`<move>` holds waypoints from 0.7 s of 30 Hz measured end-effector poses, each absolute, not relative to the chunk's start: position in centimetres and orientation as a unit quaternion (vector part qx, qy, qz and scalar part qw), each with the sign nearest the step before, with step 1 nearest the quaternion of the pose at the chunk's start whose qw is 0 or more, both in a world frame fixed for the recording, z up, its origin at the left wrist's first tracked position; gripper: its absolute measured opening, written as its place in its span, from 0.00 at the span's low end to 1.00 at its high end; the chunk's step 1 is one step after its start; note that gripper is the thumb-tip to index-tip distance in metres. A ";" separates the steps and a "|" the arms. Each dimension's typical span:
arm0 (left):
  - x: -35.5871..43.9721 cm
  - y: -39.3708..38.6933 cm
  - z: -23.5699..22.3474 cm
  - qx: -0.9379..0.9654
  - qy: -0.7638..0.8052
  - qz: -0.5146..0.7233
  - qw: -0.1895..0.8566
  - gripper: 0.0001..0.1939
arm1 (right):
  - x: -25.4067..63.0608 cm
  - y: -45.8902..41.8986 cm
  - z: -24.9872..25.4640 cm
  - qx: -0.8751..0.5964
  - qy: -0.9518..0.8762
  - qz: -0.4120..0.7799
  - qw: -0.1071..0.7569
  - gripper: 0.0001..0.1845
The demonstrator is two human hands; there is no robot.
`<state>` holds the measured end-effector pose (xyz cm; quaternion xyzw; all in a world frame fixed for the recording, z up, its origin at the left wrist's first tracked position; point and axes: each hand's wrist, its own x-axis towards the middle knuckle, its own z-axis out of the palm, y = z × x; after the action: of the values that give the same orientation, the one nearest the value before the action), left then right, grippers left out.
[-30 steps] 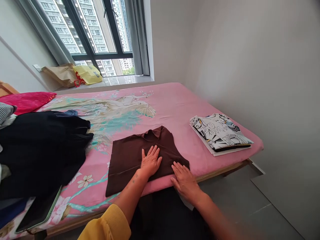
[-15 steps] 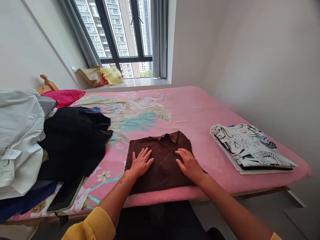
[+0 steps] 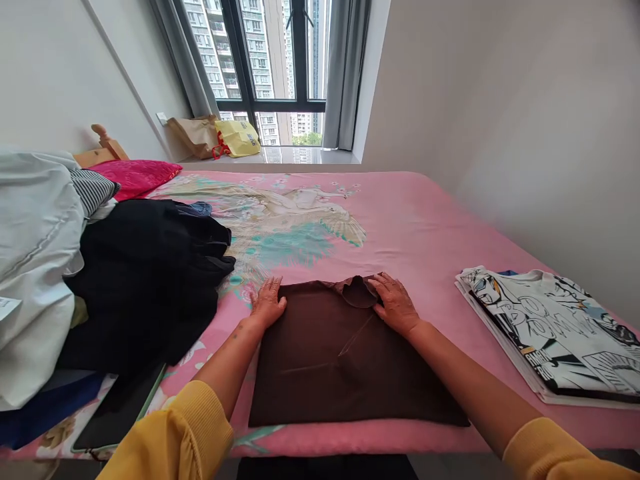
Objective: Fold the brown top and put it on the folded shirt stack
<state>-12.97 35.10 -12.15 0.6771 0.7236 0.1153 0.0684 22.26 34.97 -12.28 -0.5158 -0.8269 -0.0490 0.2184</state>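
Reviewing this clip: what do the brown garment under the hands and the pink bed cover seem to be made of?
Brown garment: looks like a thin, smooth woven fabric with a matte finish; it lies flat and keeps sharp crease lines. The exact fibre cannot be told.
Pink bed cover: seems a soft printed textile, matte and slightly fuzzy, with a bird-and-flower print and shallow wrinkles.
Both hands, left and right, rest flat on the garment's far edge.

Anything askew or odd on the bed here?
The brown shirt lies folded flat, but its collar is bunched up at the far edge beside the right hand. A phone lies half under the black clothes.
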 end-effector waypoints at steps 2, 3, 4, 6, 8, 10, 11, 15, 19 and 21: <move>-13.4 36.3 -11.8 0.699 0.703 0.111 0.078 0.32 | 22.2 35.9 -12.0 -0.498 -0.837 -0.019 0.225 0.25; -13.7 36.8 -11.7 0.706 0.695 0.108 0.081 0.31 | 22.2 36.3 -11.9 -0.492 -0.837 0.001 0.239 0.22; -13.9 37.2 -11.4 0.712 0.689 0.106 0.082 0.29 | 22.1 36.6 -11.7 -0.489 -0.832 0.024 0.260 0.19; -14.2 37.5 -10.8 0.722 0.679 0.103 0.079 0.22 | 22.1 36.9 -11.2 -0.491 -0.807 0.079 0.319 0.15; -14.5 37.1 -10.0 0.731 0.671 0.106 0.071 0.13 | 22.2 36.6 -10.2 -0.491 -0.769 0.142 0.385 0.15; -14.6 35.8 -8.9 0.740 0.660 0.114 0.061 0.09 | 22.5 35.5 -8.9 -0.481 -0.741 0.196 0.425 0.16; -14.7 34.8 -8.3 0.751 0.647 0.121 0.053 0.08 | 22.7 34.6 -8.3 -0.476 -0.736 0.211 0.432 0.16; -15.3 29.8 -6.7 0.820 0.550 0.158 0.009 0.08 | 24.0 29.8 -7.0 -0.445 -0.771 0.202 0.410 0.14; -15.9 26.0 -7.8 0.854 0.494 0.165 0.007 0.10 | 25.1 26.1 -8.8 -0.419 -0.818 0.180 0.349 0.13; -16.2 25.2 -8.8 0.854 0.494 0.164 0.017 0.09 | 25.4 25.2 -10.3 -0.421 -0.827 0.174 0.328 0.14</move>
<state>-16.21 25.24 -8.80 0.8540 0.4935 0.1637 0.0172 25.43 25.21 -10.26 -0.4214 -0.8273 0.1737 0.3285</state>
